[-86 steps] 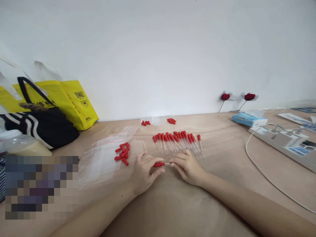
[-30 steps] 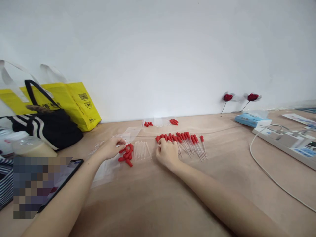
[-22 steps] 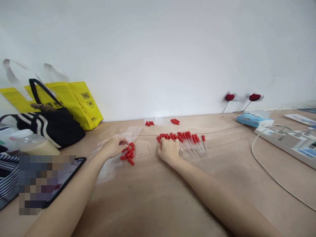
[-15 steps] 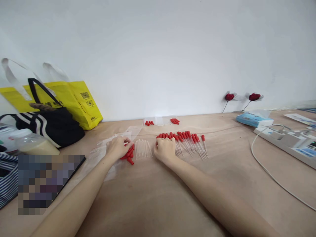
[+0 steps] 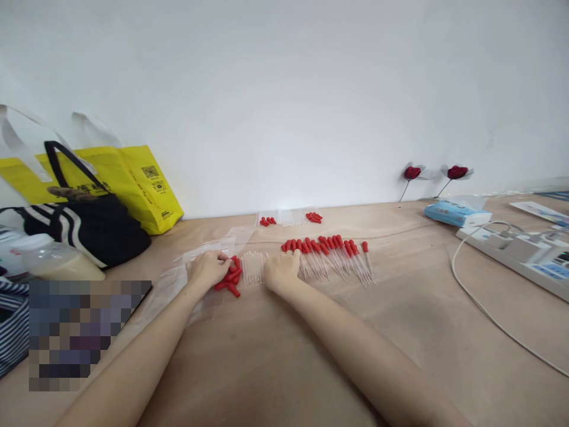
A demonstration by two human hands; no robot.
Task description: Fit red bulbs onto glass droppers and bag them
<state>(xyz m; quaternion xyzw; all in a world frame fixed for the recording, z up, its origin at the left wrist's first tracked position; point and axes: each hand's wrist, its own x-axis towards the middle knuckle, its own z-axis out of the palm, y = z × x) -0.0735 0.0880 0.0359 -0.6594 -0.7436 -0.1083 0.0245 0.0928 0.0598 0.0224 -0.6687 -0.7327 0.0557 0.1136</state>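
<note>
Where the desk (image 5: pixel 275 362) meets the wall, a yellow bag (image 5: pixel 151 198) and a black bag (image 5: pixel 104 231) stand at far left, probably to keep the middle free for the work. Clear plastic bags (image 5: pixel 169 287) lie flat on the left. Right of centre, red-topped droppers (image 5: pixel 325 249) lie side by side, perhaps for easy counting. Clear tubes (image 5: pixel 253 268) lie parallel to their left, beside a pile of loose red caps (image 5: pixel 233 275), likely so both are within easy reach. The left hand (image 5: pixel 211 268) is half curled at the caps' far-left edge; the right hand (image 5: pixel 281 271), more tightly curled, rests between tubes and droppers. Whether either grips anything, I cannot tell.
</note>
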